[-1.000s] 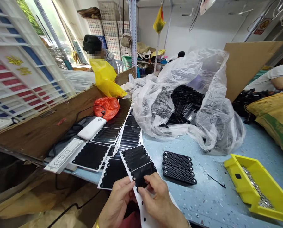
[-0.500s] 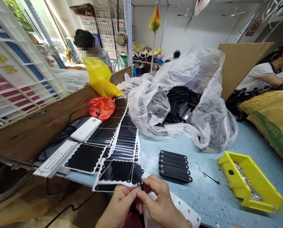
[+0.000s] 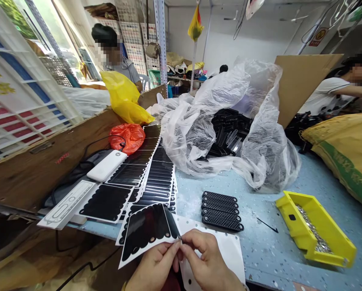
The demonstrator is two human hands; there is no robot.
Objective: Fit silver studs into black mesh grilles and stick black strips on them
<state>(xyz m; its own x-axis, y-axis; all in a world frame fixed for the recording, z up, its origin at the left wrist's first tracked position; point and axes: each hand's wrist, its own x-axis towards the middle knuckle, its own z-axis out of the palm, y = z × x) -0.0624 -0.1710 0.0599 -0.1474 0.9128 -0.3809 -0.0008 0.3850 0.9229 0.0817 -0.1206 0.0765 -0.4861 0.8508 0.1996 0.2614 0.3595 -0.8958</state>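
Observation:
A sheet of black scalloped stickers (image 3: 149, 224) on white backing tilts up over the table's front edge. My left hand (image 3: 153, 262) pinches its lower right edge between thumb and finger. My right hand (image 3: 203, 256) is closed beside it, its fingertips pinching the sheet's right end, where a dark strip bends upward. Whether that strip is peeling off is hidden by the fingers. Under my right hand lies a white backing sheet (image 3: 231, 246) with dark dots. Just beyond it, several black textured strips (image 3: 221, 211) lie side by side.
More sticker sheets (image 3: 106, 202) overlap at the left, near a white power bank (image 3: 106, 165). A thin black hex key (image 3: 267, 225) and a yellow bin (image 3: 293, 232) of small metal parts are at right. Behind, a clear plastic bag (image 3: 181, 141) holds black pieces. Two co-workers sit farther off.
The sticker sheet has tilted up and swung toward me at its left end. The white backing sheet under my right hand now lies farther up the table. Both hands keep their pinch.

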